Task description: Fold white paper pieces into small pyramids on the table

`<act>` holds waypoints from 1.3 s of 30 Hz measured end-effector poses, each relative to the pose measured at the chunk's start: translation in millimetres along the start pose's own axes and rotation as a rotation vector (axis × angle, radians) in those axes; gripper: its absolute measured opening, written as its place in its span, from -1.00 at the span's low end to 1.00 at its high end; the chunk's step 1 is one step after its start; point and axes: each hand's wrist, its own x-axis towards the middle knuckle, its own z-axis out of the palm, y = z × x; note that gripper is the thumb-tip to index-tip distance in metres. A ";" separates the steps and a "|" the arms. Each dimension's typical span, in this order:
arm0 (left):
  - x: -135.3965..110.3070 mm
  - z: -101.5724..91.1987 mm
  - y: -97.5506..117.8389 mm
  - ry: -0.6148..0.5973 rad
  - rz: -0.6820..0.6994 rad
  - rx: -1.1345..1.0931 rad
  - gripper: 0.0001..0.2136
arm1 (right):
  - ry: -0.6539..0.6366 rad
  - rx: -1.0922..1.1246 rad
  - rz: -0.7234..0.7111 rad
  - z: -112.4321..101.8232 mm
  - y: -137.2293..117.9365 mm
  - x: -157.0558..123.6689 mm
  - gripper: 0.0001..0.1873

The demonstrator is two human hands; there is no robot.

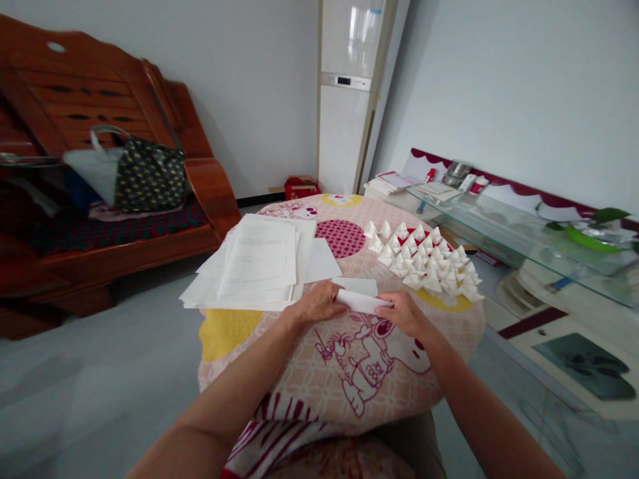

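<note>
Between my two hands is a folded strip of white paper [362,302], held just over the round table. My left hand [323,301] grips its left end, and my right hand [403,311] pinches the right end. Just behind the strip lies a small flat piece of white paper [360,287]. A spread stack of white sheets [257,259], some with printed lines, covers the left side of the table. On the right side, several small pointed folded-paper pieces [424,259] stand close together in rows.
A patterned cloth [299,346] with cartoon figures covers the table [464,332]. To the right stands a glass-topped cabinet [519,239] with books, cups and a green dish. A wooden bench [100,226] with bags is at left, and a tall white air conditioner [344,126] stands behind.
</note>
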 end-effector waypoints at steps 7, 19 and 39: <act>11.8 -1.5 -14.5 0.050 -0.148 -0.012 -0.68 | 0.035 0.320 0.311 3.5 13.9 29.8 -0.41; 28.2 -2.0 -5.0 0.117 -0.412 0.077 -0.73 | 0.200 0.202 0.273 18.7 37.9 47.1 -0.26; 20.0 3.6 -12.7 0.230 -0.498 -0.020 -0.72 | 0.339 0.039 0.199 30.2 31.9 41.2 -0.48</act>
